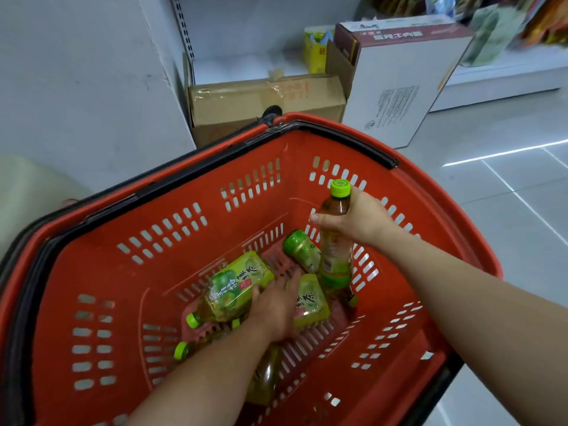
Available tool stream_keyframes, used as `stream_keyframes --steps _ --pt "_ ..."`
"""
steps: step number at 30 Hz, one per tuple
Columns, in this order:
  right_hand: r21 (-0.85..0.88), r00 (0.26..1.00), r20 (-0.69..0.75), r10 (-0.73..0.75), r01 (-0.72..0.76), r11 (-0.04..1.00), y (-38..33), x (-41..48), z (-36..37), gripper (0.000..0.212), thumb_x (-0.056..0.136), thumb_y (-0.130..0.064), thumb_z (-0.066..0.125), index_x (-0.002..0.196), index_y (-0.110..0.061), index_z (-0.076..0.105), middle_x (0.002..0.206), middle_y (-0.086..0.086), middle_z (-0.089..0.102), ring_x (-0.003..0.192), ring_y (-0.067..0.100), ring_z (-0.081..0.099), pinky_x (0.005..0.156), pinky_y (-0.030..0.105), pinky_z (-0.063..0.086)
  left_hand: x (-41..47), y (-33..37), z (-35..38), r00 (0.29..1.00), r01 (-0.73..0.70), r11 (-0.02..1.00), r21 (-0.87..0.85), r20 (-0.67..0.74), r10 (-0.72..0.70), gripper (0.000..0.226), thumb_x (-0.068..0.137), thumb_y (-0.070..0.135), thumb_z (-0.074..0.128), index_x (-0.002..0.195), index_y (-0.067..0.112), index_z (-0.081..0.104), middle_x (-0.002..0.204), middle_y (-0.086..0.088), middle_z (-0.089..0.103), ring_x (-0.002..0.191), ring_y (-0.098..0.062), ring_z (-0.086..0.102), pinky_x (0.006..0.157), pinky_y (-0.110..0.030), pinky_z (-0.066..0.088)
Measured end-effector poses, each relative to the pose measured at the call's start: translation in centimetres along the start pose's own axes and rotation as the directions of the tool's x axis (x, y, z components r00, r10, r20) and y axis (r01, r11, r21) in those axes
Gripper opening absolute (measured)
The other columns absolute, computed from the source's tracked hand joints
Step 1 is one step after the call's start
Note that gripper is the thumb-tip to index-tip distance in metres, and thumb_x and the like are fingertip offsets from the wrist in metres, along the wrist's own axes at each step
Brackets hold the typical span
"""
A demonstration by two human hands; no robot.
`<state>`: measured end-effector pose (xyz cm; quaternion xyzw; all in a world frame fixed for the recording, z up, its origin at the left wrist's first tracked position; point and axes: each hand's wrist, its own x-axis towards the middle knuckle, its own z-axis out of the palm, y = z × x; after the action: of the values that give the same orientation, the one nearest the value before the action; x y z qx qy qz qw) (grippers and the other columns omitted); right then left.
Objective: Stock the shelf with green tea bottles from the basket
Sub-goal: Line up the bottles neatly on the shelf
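Right hand (359, 219): clenched round the neck of one green tea bottle (335, 241), held upright at the right centre of the frame, its base low inside the basket (322, 146).
Left hand (276, 312): reaching into the basket bottom, fingers stretched fairly straight and laid against the lying bottles (236, 287); not closed round any of them.
Bottles left: several lie on their sides on the basket floor at lower centre (one runs partly under the left forearm, so an exact count is uncertain).
Shelf (239, 64): white, upper centre; no green tea bottle shows on the part in view.
In front of the shelf: a brown carton (264, 99) and a white carton (399, 78) on the floor.
Progress: judged early or mid-way, with one bottle in hand, none visibly placed and the rest to go.
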<state>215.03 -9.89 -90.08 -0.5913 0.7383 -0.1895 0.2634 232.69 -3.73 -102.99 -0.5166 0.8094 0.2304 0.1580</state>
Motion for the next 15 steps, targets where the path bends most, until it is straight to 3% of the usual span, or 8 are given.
stream_keyframes --steps 5,9,15 --pt "-0.055 0.995 -0.078 -0.068 0.064 0.996 -1.6 -0.1 -0.8 0.077 0.071 -0.061 0.070 0.126 -0.016 0.042 0.118 0.012 0.062 0.112 0.034 0.056 0.081 0.035 0.044 -3.1 -0.7 -4.9 0.995 -0.046 0.991 -0.129 -0.091 0.034 0.128 0.060 0.039 0.081 0.148 0.031 -0.011 0.154 -0.001 0.021 0.138 -0.026 0.024 0.110 -0.055 0.026" --pt "-0.042 0.978 0.001 -0.209 0.209 0.977 -5.4 -1.8 -2.8 0.066 0.072 -0.057 0.071 0.117 -0.020 0.041 0.112 0.008 0.062 0.105 0.030 0.057 0.078 0.032 0.042 -7.8 -1.6 -10.6 0.968 -0.024 0.992 -0.126 -0.249 -0.008 0.122 0.058 0.044 0.078 0.148 0.031 -0.003 0.152 0.002 0.024 0.136 -0.021 0.026 0.108 -0.050 0.028" --pt "0.067 0.891 -0.141 -0.432 0.444 0.894 -15.6 -7.6 -9.1 0.064 0.069 -0.058 0.072 0.112 -0.022 0.041 0.107 0.003 0.066 0.098 0.027 0.062 0.086 0.041 0.051 -19.4 -3.0 -17.9 0.830 -0.043 0.957 -0.288 -0.543 -0.127 0.114 0.051 0.045 0.079 0.145 0.036 0.016 0.143 0.010 0.036 0.131 -0.015 0.034 0.105 -0.038 0.032"
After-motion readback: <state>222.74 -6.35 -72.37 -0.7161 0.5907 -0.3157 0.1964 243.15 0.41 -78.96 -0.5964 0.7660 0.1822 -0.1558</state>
